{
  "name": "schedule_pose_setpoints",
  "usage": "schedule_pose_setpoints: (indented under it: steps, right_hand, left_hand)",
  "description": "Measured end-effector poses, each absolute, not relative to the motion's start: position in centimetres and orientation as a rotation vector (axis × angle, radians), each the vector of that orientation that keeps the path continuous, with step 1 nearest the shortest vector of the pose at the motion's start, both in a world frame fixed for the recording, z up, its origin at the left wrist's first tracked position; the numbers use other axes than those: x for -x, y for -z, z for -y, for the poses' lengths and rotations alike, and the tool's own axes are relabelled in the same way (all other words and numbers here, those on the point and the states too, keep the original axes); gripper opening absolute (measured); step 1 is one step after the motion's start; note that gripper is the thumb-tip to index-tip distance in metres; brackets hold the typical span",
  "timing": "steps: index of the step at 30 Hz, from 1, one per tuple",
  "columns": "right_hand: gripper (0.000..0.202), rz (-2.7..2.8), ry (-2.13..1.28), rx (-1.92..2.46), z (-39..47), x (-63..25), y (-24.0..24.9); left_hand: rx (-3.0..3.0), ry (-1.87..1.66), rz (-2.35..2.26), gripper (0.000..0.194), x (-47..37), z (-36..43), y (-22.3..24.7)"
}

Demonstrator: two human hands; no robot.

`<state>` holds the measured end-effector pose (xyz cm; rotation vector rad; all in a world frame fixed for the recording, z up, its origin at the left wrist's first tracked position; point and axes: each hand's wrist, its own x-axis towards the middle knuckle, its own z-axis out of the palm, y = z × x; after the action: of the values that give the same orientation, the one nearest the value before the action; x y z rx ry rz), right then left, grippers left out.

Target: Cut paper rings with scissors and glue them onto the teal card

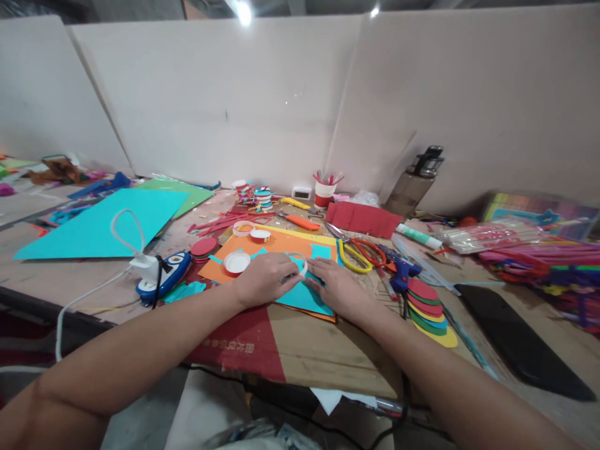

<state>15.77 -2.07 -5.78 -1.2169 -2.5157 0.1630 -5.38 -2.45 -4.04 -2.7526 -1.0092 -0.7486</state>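
Observation:
Both hands meet over the sheets of coloured paper in the middle of the table. My left hand (268, 277) is closed, its fingertips on a narrow white paper ring (304, 269). From the other side, my right hand (335, 284) pinches the same ring, its fingers bent. Beneath them lies a turquoise paper sheet (307, 299) over orange paper (281, 240). Left of the hands sits a shallow white-and-red paper cup piece (237, 262), with a second such ring piece (260, 235) behind it. Part of the held ring is hidden by the fingers.
Scissors with yellow and red handles (356, 256), a blue glue gun (404, 272) and coloured paper discs (429, 309) lie to the right. A black phone-like slab (520, 340) is farther right. Leftward are a blue-and-white power strip (164, 278) and a big turquoise sheet (112, 222).

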Motion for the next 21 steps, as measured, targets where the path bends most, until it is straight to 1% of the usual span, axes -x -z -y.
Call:
schedule_pose_setpoints:
  steps: [3, 7, 10, 13, 16, 21]
  right_hand:
    - [0.034, 2.501, -0.191, 1.197, 2.0, -15.8, 5.7]
    - [0.032, 2.427, -0.203, 1.243, 1.8, -15.9, 5.4]
    - [0.029, 2.347, -0.2, 1.285, 1.6, -16.1, 5.1]
    - [0.026, 2.301, -0.196, 1.324, 1.4, -16.2, 5.0]
    - [0.024, 2.309, -0.2, 1.308, 1.3, -16.3, 5.0]
    - [0.021, 2.339, -0.191, 1.263, 1.4, -16.4, 5.2]
  left_hand:
    - [2.785, 0.704, 1.048, 0.03, 5.4, 2.1, 4.3]
    - [2.907, 0.656, 0.976, 0.028, 5.4, 2.1, 4.5]
    - [2.924, 0.742, 0.978, 0.03, 5.4, 2.4, 4.3]
    - [2.877, 0.908, 1.024, 0.028, 5.8, 2.2, 3.8]
    - [2.806, 1.012, 1.161, 0.023, 7.3, 1.1, 2.5]
    - [2.477, 1.147, 1.715, 0.019, 11.7, -2.3, 0.1]
